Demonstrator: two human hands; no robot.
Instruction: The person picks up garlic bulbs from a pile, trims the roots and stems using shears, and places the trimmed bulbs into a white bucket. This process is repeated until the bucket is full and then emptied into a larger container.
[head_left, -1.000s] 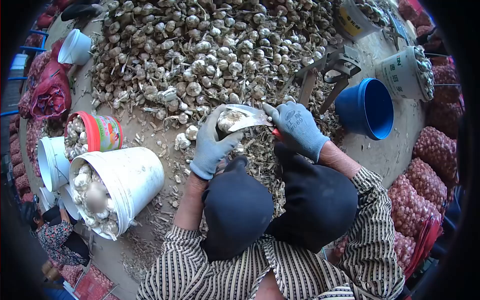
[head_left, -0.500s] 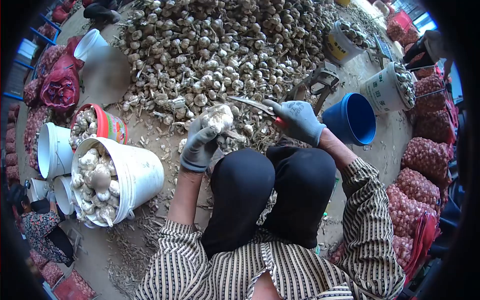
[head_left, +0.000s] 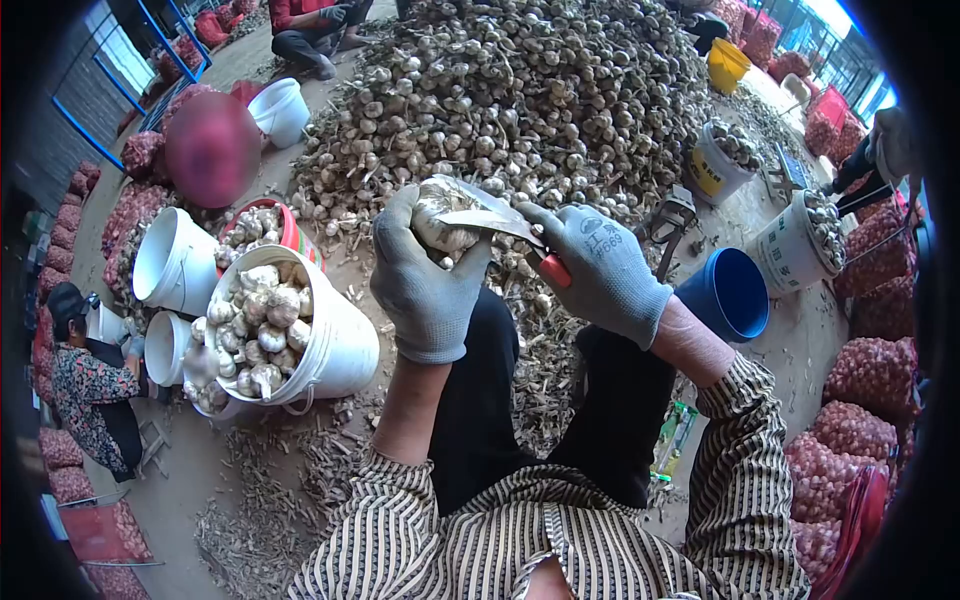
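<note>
My left hand [head_left: 425,285], in a grey glove, is closed around a garlic bulb [head_left: 432,222] in front of my knees. My gloved right hand [head_left: 608,268] grips a pair of shears [head_left: 500,222] by its red handle. Its two pointed blades are spread and lie against the bulb, pointing left. Where exactly they meet the stem or roots is hard to make out. Left of my left arm, a white bucket [head_left: 345,335] full of garlic bulbs leans toward me.
A large garlic heap [head_left: 500,100] rises ahead. A blue bucket [head_left: 740,295] stands to the right, near a metal-framed stool [head_left: 672,220]. Dry stem trimmings [head_left: 270,530] litter the floor. Red net sacks [head_left: 870,380] line the right side. A co-worker [head_left: 95,390] sits at left.
My hands have come together and risen toward my face, bringing the shears' blades onto the bulb. The view has tilted up, showing more of the far side, and my knees have spread.
</note>
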